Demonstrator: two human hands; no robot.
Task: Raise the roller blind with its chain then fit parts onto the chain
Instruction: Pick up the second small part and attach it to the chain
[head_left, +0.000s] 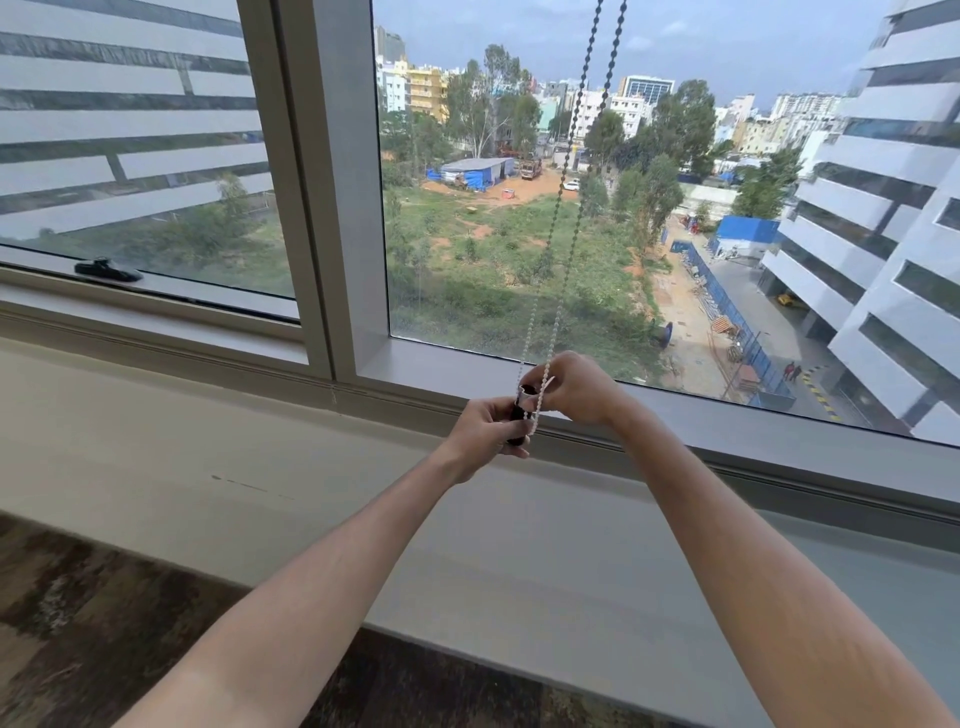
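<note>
— Nearest: two bare forearms, reaching over dark patterned floor (104, 613) toward the sill (208, 415).

— Left hand (485, 428)?

— Closed round a small dark cylindrical part (518, 427), held roughly upright just below the window frame (332, 208).

— Right hand (574, 387)?

— Fingers pinched together on the bead chain (558, 218) right at the part's top end. Loop bottom draped down beside the part, touching it.

— Blind itself?

— Not in view; glass fully clear, so probably raised already (a guess only). Fitting step in hand, not finished.

— Chain above?

— Two strands, running up and out of the top edge, close together, leaning slightly right.

— Risks?

— Beads slipping out of the part's opening if pinch loosens. Strands twisting over each other while threading. Hard downward tug likely to turn the blind. Small part dropped onto sill or floor if left grip shifts. Whether beads already seated: cannot tell, fingers covering.
</note>
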